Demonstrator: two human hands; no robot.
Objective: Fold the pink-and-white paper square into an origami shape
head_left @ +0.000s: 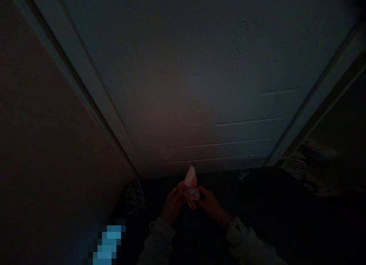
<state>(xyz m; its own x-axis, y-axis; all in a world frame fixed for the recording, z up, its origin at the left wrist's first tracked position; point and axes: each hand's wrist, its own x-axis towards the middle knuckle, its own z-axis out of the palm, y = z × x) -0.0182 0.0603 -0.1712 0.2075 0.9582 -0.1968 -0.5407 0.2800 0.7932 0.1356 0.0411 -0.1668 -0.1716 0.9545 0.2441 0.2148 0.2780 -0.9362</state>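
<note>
Between my two hands is a small pink folded piece (191, 192), with a pale pointed tip standing up and a looped, curled lower part. In this dim light I cannot tell whether it is cloth or paper. My left hand (174, 202) grips its left side with the fingers closed. On the right side, the fingertips of my right hand (213, 207) pinch its curled edge. Both hands are low in the middle of the view, above a dark surface (200, 238).
Ahead stands a pale panel (171, 67) with embossed hearts (201, 113) and lines. A plain wall (42, 135) rises on the left. Clear, crinkled pieces (134, 196) lie by the left corner. Hard-to-make-out items (317, 154) are at the right. A bright blue pixelated patch (108, 244) glows lower left.
</note>
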